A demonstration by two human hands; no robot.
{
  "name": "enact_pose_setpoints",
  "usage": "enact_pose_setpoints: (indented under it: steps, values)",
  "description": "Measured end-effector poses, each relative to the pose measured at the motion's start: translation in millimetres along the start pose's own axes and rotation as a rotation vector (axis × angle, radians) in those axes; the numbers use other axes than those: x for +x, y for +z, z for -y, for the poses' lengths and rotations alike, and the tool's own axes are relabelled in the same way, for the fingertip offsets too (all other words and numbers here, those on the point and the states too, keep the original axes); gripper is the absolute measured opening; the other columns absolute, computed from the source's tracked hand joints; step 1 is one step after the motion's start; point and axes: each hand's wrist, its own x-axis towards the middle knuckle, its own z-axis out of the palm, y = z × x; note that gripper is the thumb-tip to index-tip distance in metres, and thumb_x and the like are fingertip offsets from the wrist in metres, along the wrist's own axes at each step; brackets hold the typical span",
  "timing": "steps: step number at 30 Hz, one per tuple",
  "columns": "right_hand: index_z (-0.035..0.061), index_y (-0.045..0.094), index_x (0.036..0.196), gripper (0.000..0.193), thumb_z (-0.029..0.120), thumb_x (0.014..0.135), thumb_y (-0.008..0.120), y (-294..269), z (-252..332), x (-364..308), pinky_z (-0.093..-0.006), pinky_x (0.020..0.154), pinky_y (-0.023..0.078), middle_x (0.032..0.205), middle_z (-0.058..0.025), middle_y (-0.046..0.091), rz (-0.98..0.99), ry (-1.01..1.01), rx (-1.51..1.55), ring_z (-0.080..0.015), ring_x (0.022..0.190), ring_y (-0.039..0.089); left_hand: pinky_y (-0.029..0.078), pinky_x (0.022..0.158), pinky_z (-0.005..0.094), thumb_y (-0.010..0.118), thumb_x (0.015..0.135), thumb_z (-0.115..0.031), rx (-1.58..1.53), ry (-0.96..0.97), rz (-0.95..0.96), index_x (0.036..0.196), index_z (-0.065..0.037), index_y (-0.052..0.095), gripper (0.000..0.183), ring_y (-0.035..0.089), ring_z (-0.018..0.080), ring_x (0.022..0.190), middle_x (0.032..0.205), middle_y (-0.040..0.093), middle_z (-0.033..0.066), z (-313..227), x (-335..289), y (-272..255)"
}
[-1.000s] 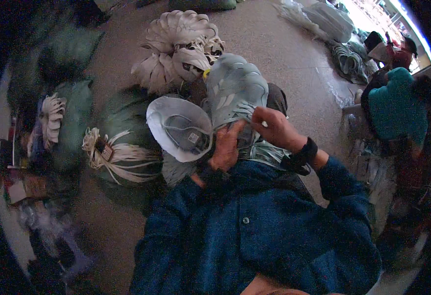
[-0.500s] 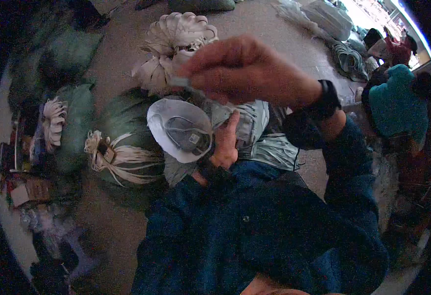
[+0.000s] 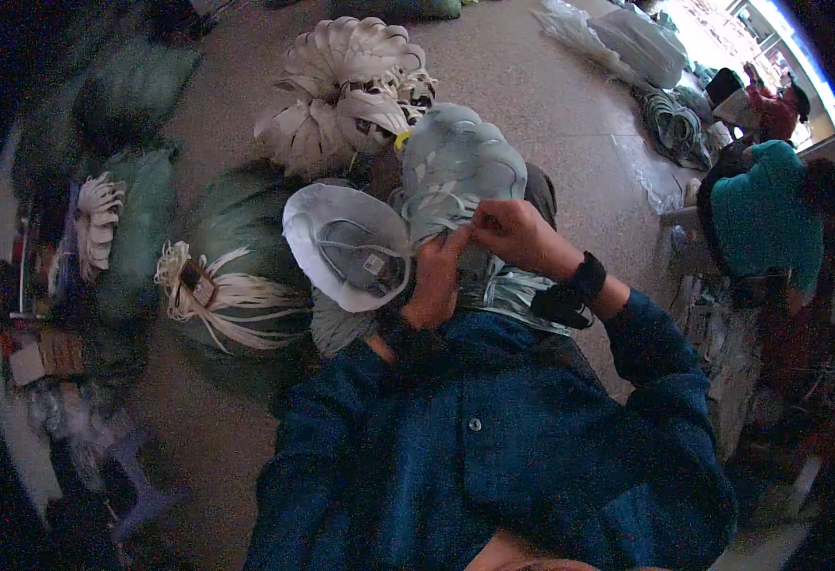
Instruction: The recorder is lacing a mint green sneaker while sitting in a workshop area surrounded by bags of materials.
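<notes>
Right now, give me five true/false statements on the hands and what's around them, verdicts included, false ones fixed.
1. The left hand and right hand are close together at the near end of the grey-green stack. True.
2. The cream strip bundle lies left of the white bowl-shaped piece. True.
3. The white bowl-shaped piece lies right of both hands. False: it is left of both.
4. A dark band circles the right wrist. True.
5. The grey-green stack lies left of the cream strip bundle. False: it is to the right.

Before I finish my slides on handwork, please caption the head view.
Left hand and right hand, close together at a layered pale grey-green stack, beside a white bowl-shaped object.
</notes>
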Motion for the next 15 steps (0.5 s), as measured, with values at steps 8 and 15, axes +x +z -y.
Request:
enact_pose_setpoints:
  steps: [8,15]
  values:
    - [-0.0011,0.062,0.087,0.014,0.013,0.090,0.061,-51,-19,-84,-0.0265,0.056,0.044,0.068,0.0010,0.057,-0.040,0.336,0.151,-0.0081,0.063,0.052,0.045,0.092,0.0369,0.060,0.090,-0.024,-0.161,-0.231,-0.202,0.118,-0.001,0.060,0.036,0.060,0.0232,0.101,0.110,0.064,0.0092,6,7,6]
    - [0.0003,0.063,0.084,0.018,0.016,0.092,0.059,-70,-34,-98,-0.0278,0.056,0.046,0.071,0.0002,0.058,0.219,0.240,-0.157,-0.0101,0.061,0.052,0.043,0.093,0.0337,0.060,0.090,-0.022,-0.155,-0.264,-0.159,0.119,0.000,0.059,0.037,0.058,0.0217,0.102,0.113,0.063,0.0076,-28,4,22]
